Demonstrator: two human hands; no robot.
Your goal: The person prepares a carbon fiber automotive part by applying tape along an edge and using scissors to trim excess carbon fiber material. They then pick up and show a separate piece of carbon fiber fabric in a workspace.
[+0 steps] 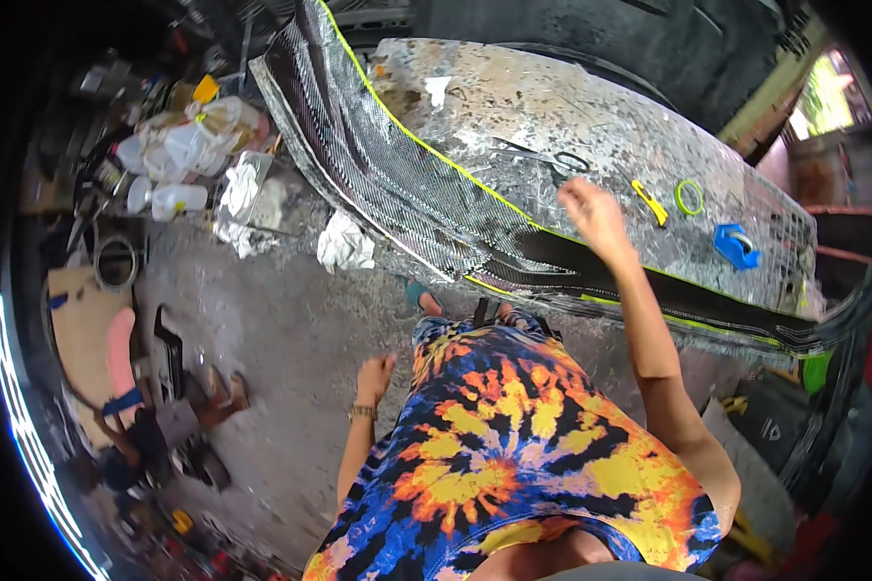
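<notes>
Along the near side of the table (688, 121) lies a long black carbon-fibre-weave part (397, 169), edged with yellow-green tape. My right hand (596, 221) is above the table, just past the part's far edge, its fingers bent together. Right beyond those fingertips is a pair of black-handled scissors (570, 163); whether the fingers touch a handle, or what they pinch, I cannot make out. My left hand (374, 378) hangs low by my side in a loose fist, with nothing seen in it and a watch on the wrist.
To the right on the table are a yellow cutter (651, 203), a green tape roll (689, 198) and a blue tape dispenser (736, 247). White crumpled cloth (345, 242) and plastic jugs (179, 200) sit at left. Another person (150, 441) is low on the left.
</notes>
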